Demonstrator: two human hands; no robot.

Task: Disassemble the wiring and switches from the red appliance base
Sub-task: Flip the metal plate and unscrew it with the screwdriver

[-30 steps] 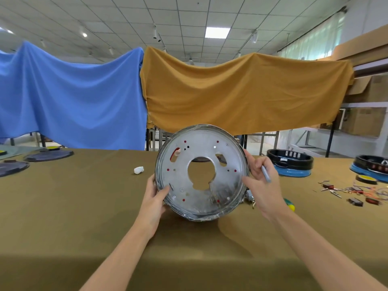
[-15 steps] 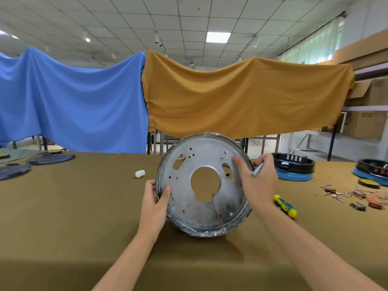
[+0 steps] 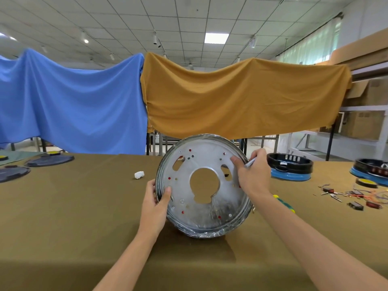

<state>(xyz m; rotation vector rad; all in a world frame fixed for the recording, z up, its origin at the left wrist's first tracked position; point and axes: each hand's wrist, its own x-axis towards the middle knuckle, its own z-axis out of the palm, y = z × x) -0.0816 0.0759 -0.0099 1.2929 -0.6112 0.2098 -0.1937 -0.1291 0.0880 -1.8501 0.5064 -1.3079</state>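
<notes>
The round appliance base (image 3: 204,185) stands on edge on the table (image 3: 63,217), its silver underside toward the person, between both hands. The left hand (image 3: 156,201) grasps its left rim, thumb on the metal face. The right hand (image 3: 251,175) holds a silver tool (image 3: 251,163) while its fingers press the upper right face. Beyond the right forearm lie loose wires and switches (image 3: 354,196).

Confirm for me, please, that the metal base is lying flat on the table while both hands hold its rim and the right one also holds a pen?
Not quite: the base is not lying flat; it stands on its edge on the table, as the head view shows. The rest holds: the left hand and right hand hold its rim, and the right one also holds a pen.
</notes>
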